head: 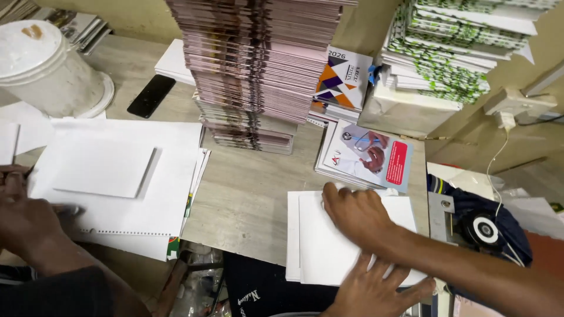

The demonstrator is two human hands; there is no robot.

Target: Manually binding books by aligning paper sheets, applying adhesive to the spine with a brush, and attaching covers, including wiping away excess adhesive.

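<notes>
L grip [376, 290], R grip [357, 212] atop white sheets [326, 249]

Matt white paper sheets [329, 246] are pressed flat under the right hand [358, 214], their surface smooth and unprinted. Just beyond that hand a glossy printed booklet [367, 155] is seen, light being reflected off its coated cover. Under the left hand [23, 217] a larger matt white sheet [147, 194] is spread, perforated along its near edge. Between the two hands the wooden tabletop [247, 194] is shown as pale, grained and dull. Farther off, a white plastic bucket [44, 70] with a scuffed, stained finish is visible, beside a glossy black phone [151, 95]. A tall stack of thin paper cards [258, 64] is seen behind.
</notes>
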